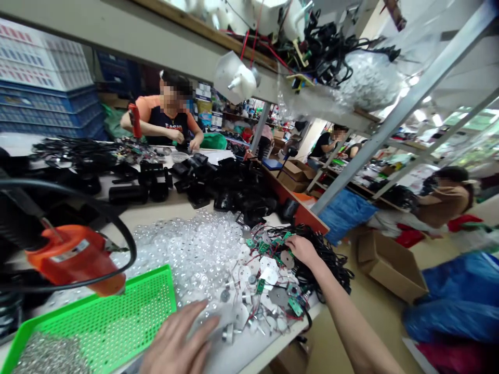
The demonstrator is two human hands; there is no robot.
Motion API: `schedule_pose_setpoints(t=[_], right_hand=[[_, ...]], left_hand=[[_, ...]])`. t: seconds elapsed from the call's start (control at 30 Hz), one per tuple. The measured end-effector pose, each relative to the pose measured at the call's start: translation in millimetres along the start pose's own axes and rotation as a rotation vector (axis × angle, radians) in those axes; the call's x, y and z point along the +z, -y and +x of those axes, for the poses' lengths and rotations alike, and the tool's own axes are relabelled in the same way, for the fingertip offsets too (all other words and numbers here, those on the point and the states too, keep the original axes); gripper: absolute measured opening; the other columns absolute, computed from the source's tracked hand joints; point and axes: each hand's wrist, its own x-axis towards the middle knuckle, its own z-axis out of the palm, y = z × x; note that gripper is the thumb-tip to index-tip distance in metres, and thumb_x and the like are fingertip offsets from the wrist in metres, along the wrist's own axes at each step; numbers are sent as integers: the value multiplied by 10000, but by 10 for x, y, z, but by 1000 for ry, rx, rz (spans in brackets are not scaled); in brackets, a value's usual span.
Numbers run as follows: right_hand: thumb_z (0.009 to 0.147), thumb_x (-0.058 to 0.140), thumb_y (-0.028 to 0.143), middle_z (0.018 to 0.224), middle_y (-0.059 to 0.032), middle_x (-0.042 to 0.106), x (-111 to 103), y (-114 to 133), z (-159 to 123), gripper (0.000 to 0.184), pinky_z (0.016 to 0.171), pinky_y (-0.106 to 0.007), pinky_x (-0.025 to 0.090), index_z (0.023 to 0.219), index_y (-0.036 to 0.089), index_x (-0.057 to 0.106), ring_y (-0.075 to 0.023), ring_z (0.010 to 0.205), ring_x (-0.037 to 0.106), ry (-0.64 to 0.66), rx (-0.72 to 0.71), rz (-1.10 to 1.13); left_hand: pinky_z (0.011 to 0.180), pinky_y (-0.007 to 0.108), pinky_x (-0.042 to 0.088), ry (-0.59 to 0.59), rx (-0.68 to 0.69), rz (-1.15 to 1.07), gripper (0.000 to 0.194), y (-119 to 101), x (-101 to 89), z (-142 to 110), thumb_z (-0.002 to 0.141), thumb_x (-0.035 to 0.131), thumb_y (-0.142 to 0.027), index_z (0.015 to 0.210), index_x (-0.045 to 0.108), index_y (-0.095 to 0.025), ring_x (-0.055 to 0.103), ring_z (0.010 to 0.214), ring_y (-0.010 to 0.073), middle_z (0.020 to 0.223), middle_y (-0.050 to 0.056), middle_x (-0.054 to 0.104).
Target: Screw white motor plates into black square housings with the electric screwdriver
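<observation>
Right hand (302,250): far right part of the pile, fingers bent down at the circuit boards (295,306) and wires; can't tell if pinching one or just touching.
Left hand (181,337): near side, just right of the green tray (171,291); fingers loosely spread, nothing seen in them.
Boards: mixed among white discs (268,275) and thin red wires, right of the clear plastic parts (195,244), black cables (335,265) beside them on the right.
Handling: boards likely light, stiff; solder joints probably fragile; wires soft, likely to snag.
Hold: best by board edges, not wires.
Screwdriver (78,259): orange, left, above tray.
</observation>
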Motion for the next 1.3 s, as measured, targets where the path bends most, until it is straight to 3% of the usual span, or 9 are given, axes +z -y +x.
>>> schedule_pose_setpoints(t=[0.13, 0.27, 0.37, 0.5, 0.63, 0.77, 0.97, 1.13, 1.3], right_hand=[[962, 394, 388, 707, -39, 673, -205, -113, -100, 328, 659, -298, 517, 912, 170, 633, -169, 652, 646, -160, 7, 159], [899, 424, 509, 648, -40, 665, -566, -95, -166, 408, 546, -260, 474, 799, 164, 619, -164, 573, 619, -324, -9, 304], [834, 548, 511, 698, -41, 693, -866, 11, -156, 365, 587, -264, 480, 762, 171, 657, -168, 618, 630, -401, -58, 374], [794, 640, 443, 717, -17, 702, -1110, 208, -55, 259, 644, -274, 485, 773, 192, 705, -164, 648, 626, -500, -120, 440], [820, 612, 439, 678, -10, 678, -1130, 360, 70, 267, 621, -276, 487, 791, 184, 688, -155, 618, 604, -636, -127, 517], [829, 590, 456, 680, -11, 673, -1085, 432, 108, 285, 602, -271, 492, 784, 187, 670, -149, 609, 604, -646, -141, 530], [849, 552, 442, 768, -36, 718, -1057, 390, 67, 289, 655, -280, 496, 817, 193, 695, -172, 673, 644, -483, -119, 357], [778, 647, 316, 638, -60, 707, -1061, 342, 123, 163, 658, -302, 458, 675, 208, 713, -230, 664, 669, -254, -51, 116], [858, 568, 409, 733, -37, 739, -1244, 346, 125, 277, 666, -269, 458, 768, 214, 742, -213, 730, 684, -155, -58, 103]], left_hand=[[983, 495, 487, 199, 3, -110, 429, -313, 322, 891, 867, 544, -179, 1284, 536, -280, 529, 1240, 292, 1391, 89, 535], [1115, 506, 337, 403, -38, -209, 633, -429, 815, 1511, 830, 625, -209, 1418, 389, -217, 372, 1380, 311, 1516, 136, 385], [1170, 497, 219, 455, -139, -295, 709, -395, 1168, 1745, 834, 628, -245, 1469, 314, -209, 281, 1431, 304, 1564, 125, 302], [1139, 523, 253, 438, -251, -345, 676, -316, 1428, 1809, 878, 561, -335, 1475, 298, -159, 357, 1389, 324, 1509, 173, 388], [1083, 518, 326, 367, -315, -419, 608, -303, 1433, 1809, 882, 546, -398, 1424, 384, -174, 487, 1280, 315, 1352, 156, 563], [1121, 461, 294, 241, -329, -510, 703, -344, 1369, 1961, 811, 648, -423, 1424, 389, -197, 400, 1349, 292, 1451, 121, 470], [947, 361, 479, 203, -334, -628, 228, -313, 1330, 2226, 879, 550, -262, 1036, 715, -265, 656, 1005, 234, 1052, 20, 734], [1035, 296, 413, 72, -353, -675, 262, -293, 1288, 2140, 907, 489, -206, 1033, 714, -251, 583, 1167, 185, 1195, 4, 688], [844, 300, 513, 94, -465, -668, 301, -213, 1354, 2061, 902, 444, -194, 1057, 700, -231, 685, 921, 202, 984, 17, 753]])
